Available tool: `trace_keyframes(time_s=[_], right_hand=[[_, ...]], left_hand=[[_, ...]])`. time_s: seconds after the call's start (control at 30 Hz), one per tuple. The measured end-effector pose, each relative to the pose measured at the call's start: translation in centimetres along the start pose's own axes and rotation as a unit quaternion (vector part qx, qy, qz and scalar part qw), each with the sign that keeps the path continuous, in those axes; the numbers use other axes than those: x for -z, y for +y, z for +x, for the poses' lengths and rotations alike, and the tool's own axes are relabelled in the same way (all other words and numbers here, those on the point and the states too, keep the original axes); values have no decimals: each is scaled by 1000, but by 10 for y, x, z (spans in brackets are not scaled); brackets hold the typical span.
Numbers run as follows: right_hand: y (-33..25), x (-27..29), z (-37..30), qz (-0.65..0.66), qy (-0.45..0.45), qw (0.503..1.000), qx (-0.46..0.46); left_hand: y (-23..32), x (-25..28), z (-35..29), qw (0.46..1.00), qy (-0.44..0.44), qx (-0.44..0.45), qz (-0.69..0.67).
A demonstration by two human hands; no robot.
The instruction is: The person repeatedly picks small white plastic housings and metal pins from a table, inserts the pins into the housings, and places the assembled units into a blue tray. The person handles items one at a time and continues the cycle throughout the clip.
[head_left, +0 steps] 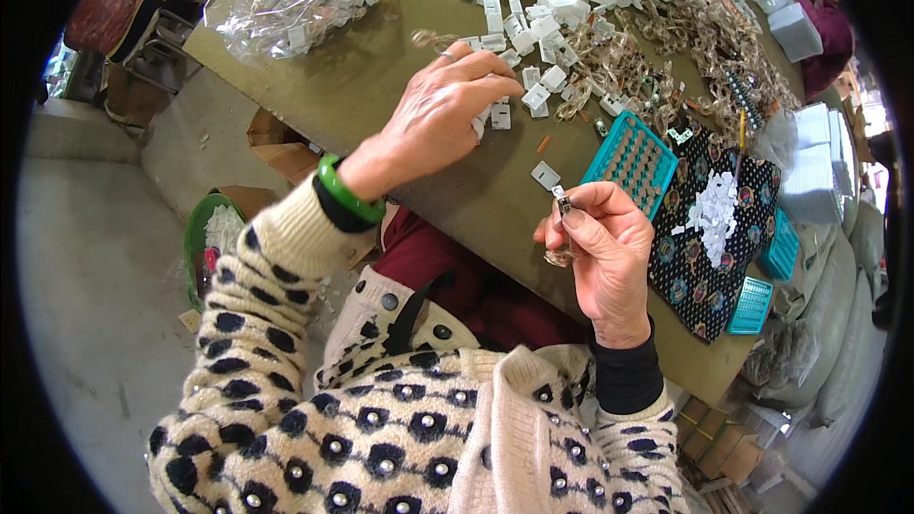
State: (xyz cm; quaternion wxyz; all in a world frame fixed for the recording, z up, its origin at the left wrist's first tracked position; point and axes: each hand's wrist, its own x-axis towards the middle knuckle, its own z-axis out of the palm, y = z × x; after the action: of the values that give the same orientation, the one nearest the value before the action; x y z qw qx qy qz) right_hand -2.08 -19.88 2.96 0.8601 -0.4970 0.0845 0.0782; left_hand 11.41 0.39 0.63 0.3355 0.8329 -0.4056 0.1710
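My left hand [433,114], with a green bangle [347,192] at its wrist, is over the table by the near edge of a heap of small white plastic casings [543,24]. Its fingers are bent together. Something white shows under them, but I cannot make out what they hold. A blurred bit of brownish wire [433,39] shows just beyond the knuckles. Closer to me, my right hand [609,243] pinches a small dark and silver electronic part [563,201] between thumb and fingers. A loop of clear wire [558,256] hangs below it. One loose casing [546,174] lies just beyond.
A clear bag of white parts [305,0] lies far left. Tangled wires [705,19] spread at the far right. A teal tray [597,168] of round pieces adjoins a patterned dark cloth [678,276] bearing white bits [714,214]. Another person's sleeve [828,48] shows at the right.
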Motion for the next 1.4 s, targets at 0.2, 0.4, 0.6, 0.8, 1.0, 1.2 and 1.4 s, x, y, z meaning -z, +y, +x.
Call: trace_keyframes(time_s=[0.2,0.4,0.6,0.8,1.0,1.2,1.4], right_hand=[[2,7,2,34,4,999,-2],[1,5,7,39,9,999,21],[1,-9,10,28,7,998,55],[0,-19,3,-15,32,996,78],[0,-25,-4,-33,58,991,117],[-5,-24,-9,-67,42,995,63],[-6,-32,-13,-228,47,970,76]], left_hand=[[-28,-12,4,994,-64,-90,18],[-17,9,1,979,-37,111,-166],[32,2,-24,622,-11,327,-711],[67,-19,-45,504,31,318,-802],[76,-24,-55,500,62,308,-807],[77,-26,-57,510,106,276,-808],[83,-30,-56,573,148,268,-760]])
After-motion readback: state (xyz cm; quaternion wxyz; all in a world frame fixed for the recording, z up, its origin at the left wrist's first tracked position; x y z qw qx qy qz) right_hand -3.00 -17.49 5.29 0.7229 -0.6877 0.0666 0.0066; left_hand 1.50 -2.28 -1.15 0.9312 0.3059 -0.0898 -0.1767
